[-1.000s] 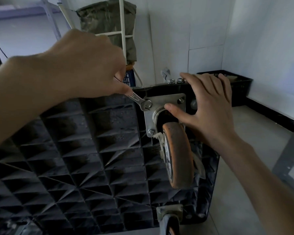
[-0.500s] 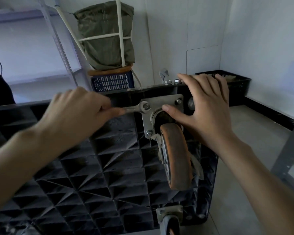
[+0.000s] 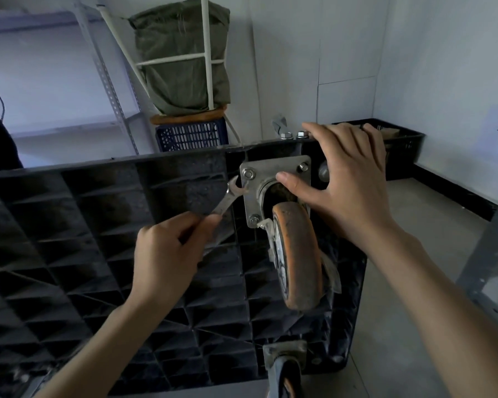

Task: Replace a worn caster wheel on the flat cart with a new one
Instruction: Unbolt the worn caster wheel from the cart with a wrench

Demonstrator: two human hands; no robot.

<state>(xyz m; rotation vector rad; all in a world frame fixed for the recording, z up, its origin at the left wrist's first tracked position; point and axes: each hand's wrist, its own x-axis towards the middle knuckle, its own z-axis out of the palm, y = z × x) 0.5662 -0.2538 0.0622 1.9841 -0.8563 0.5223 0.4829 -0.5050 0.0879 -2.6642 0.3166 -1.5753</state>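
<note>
The black ribbed underside of the flat cart [image 3: 104, 231] faces me, stood on its edge. A worn orange caster wheel [image 3: 298, 254] hangs from a steel mounting plate [image 3: 273, 170] with bolts at its corners. My left hand [image 3: 167, 251] grips the handle of a small open-end wrench [image 3: 232, 195]; its jaw sits just left of the plate, below the upper-left bolt [image 3: 248, 174] and off it. My right hand [image 3: 342, 185] rests over the cart's top edge, thumb pressing the plate beside the swivel. Two loose nuts [image 3: 293, 135] sit on the top edge.
A second caster [image 3: 283, 369] shows at the bottom. Behind the cart stand a blue crate [image 3: 191, 136], a green sack [image 3: 181, 58] in a white frame and a metal shelf upright [image 3: 110, 81]. A black bin [image 3: 403, 145] sits in the right corner; a grey frame [image 3: 489, 254] stands at the right.
My left hand swung the wrench down from upper left to lower left, and its jaw came off the upper-left bolt. My right hand stayed on the plate.
</note>
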